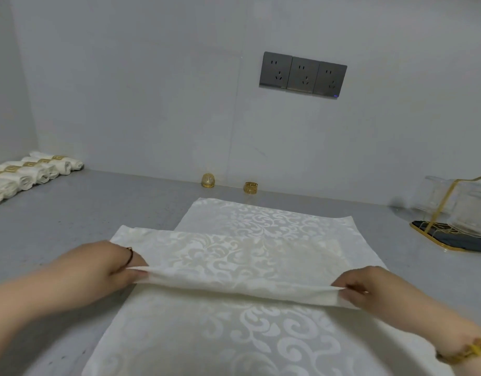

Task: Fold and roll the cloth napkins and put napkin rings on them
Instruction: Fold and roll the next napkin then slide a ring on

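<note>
Grey worktop (71, 226) against a pale wall; left hand (109, 263) and right hand (369, 287) each pinch the napkin (234, 335) mid-worktop, lifting its fold taut to crease it; two napkin rings (250, 188) wait at the far edge.

No readable text, label, brand, number or sign anywhere. Only a woven scroll pattern on the napkin (261, 335), plain slot holes and a tiny blue light on the sockets (303, 74), and pierced ornament on the rings (250, 188), too small to tell as letters.
</note>
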`<control>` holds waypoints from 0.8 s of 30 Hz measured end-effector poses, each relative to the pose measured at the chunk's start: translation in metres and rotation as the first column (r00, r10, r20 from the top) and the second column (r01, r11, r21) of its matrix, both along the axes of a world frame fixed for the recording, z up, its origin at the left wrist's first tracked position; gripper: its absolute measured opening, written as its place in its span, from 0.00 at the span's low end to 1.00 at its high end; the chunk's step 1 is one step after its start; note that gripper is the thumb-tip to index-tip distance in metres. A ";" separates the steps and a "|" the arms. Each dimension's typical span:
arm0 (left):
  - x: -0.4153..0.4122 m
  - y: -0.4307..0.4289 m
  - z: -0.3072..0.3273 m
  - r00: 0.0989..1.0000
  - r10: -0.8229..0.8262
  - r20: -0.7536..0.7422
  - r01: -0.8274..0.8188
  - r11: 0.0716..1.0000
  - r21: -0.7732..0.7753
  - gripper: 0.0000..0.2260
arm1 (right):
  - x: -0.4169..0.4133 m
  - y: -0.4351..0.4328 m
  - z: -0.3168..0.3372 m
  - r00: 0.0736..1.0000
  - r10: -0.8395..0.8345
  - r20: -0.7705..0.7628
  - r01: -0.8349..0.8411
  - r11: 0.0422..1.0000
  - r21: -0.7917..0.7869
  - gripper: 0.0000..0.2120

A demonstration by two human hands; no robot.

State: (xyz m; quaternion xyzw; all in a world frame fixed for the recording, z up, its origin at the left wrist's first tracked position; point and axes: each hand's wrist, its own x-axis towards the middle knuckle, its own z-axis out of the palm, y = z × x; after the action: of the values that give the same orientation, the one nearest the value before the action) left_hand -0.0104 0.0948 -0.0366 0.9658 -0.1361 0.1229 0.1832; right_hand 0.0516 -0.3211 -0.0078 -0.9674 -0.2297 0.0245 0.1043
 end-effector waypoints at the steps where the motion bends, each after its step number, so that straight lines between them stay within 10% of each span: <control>1: 0.000 0.007 0.005 0.996 -0.001 -0.085 -0.003 0.999 -0.039 0.27 | 0.001 -0.004 0.005 0.998 -0.016 -0.056 0.016 1.000 -0.006 0.13; 6: 0.011 0.024 0.017 0.949 0.063 -0.308 -0.104 0.987 -0.119 0.32 | 0.023 -0.008 0.008 0.977 -0.149 -0.153 0.129 0.982 -0.135 0.13; 9: 0.035 0.023 0.009 0.937 0.209 -0.280 -0.238 0.968 -0.076 0.11 | 0.048 -0.001 0.002 0.979 -0.194 -0.063 0.189 0.979 -0.075 0.15; 24: 0.114 0.034 -0.017 0.850 0.495 -0.181 -0.488 0.869 0.085 0.01 | 0.148 0.052 -0.023 0.955 -0.250 0.159 0.268 0.958 -0.105 0.11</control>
State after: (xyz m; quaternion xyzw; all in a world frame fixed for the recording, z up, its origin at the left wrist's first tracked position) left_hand 0.1033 0.1292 -0.0532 0.9789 0.1318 0.0670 0.1410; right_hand 0.1996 -0.2692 -0.0307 -0.9930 -0.1059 -0.0447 0.0288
